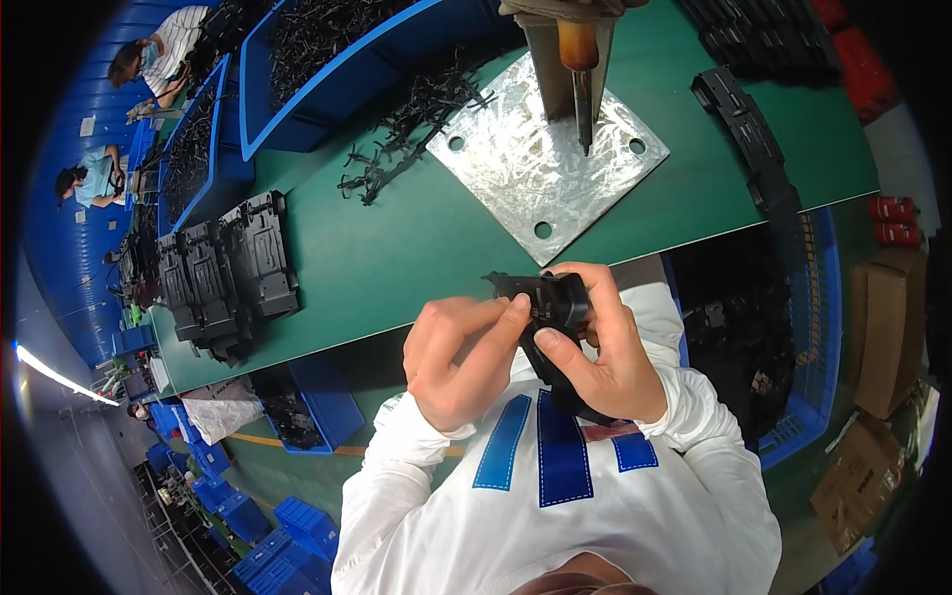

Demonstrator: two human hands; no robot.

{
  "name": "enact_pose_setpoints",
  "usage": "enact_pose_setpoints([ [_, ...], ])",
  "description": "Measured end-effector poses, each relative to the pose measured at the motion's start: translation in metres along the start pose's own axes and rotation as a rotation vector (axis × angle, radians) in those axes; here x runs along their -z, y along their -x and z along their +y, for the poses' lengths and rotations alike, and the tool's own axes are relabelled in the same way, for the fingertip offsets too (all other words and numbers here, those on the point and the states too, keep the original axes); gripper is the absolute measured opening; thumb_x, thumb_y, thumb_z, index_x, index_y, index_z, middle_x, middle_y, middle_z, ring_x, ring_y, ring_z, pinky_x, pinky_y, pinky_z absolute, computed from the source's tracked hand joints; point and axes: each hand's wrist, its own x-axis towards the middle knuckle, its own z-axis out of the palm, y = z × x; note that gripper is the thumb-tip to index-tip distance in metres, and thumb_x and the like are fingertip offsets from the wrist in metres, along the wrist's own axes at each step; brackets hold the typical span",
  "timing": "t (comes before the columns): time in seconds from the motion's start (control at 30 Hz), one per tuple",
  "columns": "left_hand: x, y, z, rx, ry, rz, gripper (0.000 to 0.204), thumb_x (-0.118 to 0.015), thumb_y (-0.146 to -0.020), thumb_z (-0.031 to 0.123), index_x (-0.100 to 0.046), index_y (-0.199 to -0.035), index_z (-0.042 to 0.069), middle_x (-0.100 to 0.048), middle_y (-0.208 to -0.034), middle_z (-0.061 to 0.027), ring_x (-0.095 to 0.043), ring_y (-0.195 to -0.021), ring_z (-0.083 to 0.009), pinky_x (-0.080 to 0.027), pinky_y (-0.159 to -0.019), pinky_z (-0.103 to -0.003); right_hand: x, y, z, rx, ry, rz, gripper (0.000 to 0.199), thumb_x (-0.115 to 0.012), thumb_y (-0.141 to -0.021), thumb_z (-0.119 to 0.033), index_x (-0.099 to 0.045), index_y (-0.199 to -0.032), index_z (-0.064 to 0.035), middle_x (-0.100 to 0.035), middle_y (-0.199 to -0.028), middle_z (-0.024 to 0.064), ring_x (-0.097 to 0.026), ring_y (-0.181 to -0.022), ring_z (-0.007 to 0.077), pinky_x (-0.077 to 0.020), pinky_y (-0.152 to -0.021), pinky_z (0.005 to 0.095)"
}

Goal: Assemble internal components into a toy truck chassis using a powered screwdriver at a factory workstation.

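A long black plastic part (557,299) is held near my chest, just in front of the table edge. My right hand (620,362) grips it, the fingers behind and the thumb across its near side. My left hand (459,349) is closed in a pinch at the part's left end, thumb and fingertips touching it. Whatever lies between those fingertips is too small and hidden to make out. Beyond my hands, a pointed metal tool tip (585,114) of a bench machine hangs over a shiny square metal plate (550,178) with holes in its corners.
Small black branched pieces (402,134) lie loose on the green table (337,258), beside a blue bin (342,79) full of them. Black plastic parts (223,268) are stacked at left; another black part (744,139) lies at right. A blue crate (818,327) stands below right. People work far left.
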Motion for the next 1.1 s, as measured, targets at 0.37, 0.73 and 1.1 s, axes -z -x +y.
enact_pose_setpoints([
  [0.37, 0.003, 0.002, 0.006, -0.096, -0.017, -0.104, 0.043, -0.072, -0.056, -0.005, -0.075, -0.098, 0.004, -0.063, -0.088, -0.0071, -0.06, -0.074, -0.0204, -0.05, -0.059, -0.03, -0.003, -0.004, 0.001, 0.069, 0.065, 0.142, 0.031, -0.066, -0.091, -0.018, -0.048, -0.109, 0.0, -0.064, -0.087, 0.0125, -0.063, -0.08, 0.0136, -0.0503, -0.069, 0.0276],
  [0.73, 0.005, 0.003, 0.009, -0.118, 0.005, -0.085, 0.046, -0.075, -0.054, -0.005, -0.076, -0.098, 0.006, -0.062, -0.089, -0.0047, -0.059, -0.073, -0.0193, -0.049, -0.057, -0.028, -0.002, -0.002, 0.0, 0.194, 0.111, 0.169, 0.026, -0.061, -0.092, -0.016, -0.049, -0.107, 0.0013, -0.063, -0.087, 0.0125, -0.064, -0.08, 0.0158, -0.0506, -0.071, 0.0287],
  [1.1, 0.008, 0.001, 0.01, -0.168, 0.003, -0.128, 0.045, -0.072, -0.051, 0.003, -0.076, -0.096, 0.008, -0.061, -0.094, -0.0025, -0.057, -0.078, -0.0181, -0.049, -0.058, -0.027, 0.0, 0.002, 0.002, 0.189, 0.091, 0.153, 0.026, -0.058, -0.09, -0.016, -0.05, -0.106, 0.0018, -0.062, -0.089, 0.0138, -0.062, -0.08, 0.0176, -0.0488, -0.075, 0.0302],
])
